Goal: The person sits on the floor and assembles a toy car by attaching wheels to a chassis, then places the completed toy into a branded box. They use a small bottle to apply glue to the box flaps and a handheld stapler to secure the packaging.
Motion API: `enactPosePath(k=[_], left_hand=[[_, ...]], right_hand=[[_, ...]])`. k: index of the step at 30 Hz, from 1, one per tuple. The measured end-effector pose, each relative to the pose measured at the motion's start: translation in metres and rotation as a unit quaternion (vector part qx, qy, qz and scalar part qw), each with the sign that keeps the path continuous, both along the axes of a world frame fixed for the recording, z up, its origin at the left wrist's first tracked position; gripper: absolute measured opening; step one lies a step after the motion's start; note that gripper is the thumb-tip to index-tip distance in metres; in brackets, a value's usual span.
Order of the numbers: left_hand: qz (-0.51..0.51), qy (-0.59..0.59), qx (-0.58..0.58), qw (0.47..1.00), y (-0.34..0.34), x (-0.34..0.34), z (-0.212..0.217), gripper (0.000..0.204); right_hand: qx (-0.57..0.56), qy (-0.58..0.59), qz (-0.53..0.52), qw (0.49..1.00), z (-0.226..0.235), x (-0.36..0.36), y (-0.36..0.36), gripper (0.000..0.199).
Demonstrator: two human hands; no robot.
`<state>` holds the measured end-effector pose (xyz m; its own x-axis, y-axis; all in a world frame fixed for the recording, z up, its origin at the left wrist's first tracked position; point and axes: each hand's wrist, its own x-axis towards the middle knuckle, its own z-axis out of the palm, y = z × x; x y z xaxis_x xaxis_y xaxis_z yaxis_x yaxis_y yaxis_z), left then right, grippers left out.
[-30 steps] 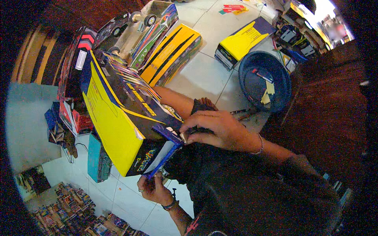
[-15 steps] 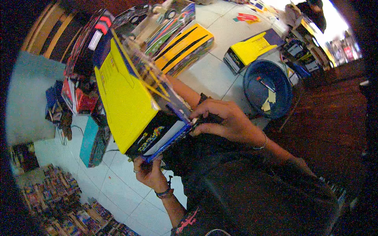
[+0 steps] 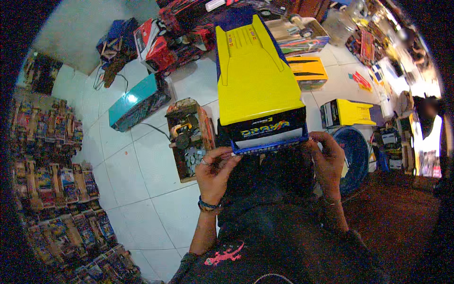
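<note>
Above the white tiled floor [image 3: 142, 184], my left hand [image 3: 215, 173] and right hand [image 3: 326, 158] pinching the near end of a yellow toy box [image 3: 257, 83], open wooden crate [image 3: 189, 139] just left, blue basin [image 3: 357, 158] right.

Lying on the floor [image 3: 142, 189] left of the big toy box [image 3: 257, 85]: an open wooden tray [image 3: 189, 137], with a flat carton [image 3: 137, 102] farther left. Sitting right of it: a smaller box [image 3: 347, 113] and, nearer, a round basin [image 3: 357, 158]. Crowding behind: stacked toy packages [image 3: 165, 40].
</note>
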<state>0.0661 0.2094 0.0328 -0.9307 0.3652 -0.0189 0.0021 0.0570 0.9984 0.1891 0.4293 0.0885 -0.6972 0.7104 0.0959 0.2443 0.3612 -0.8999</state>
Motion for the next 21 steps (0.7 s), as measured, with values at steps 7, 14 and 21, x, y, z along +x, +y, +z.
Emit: enactPosePath(k=[7, 14, 21], left_hand=[[-0.007, -0.010, 0.020, 1.000, 0.0005, -0.0006, -0.0008, 0.019], [-0.034, -0.038, 0.036, 0.998, -0.0006, -0.0059, -0.0036, 0.018], [-0.038, -0.056, 0.075, 0.995, -0.0001, -0.0064, -0.0065, 0.018]], right_hand=[[-0.004, -0.017, -0.015, 1.000, -0.0003, -0.0029, -0.0009, 0.015], [0.030, 0.000, 0.005, 1.000, -0.0042, -0.0020, 0.0026, 0.013], [0.040, -0.018, 0.044, 0.998, 0.0002, -0.0013, 0.0064, 0.014]])
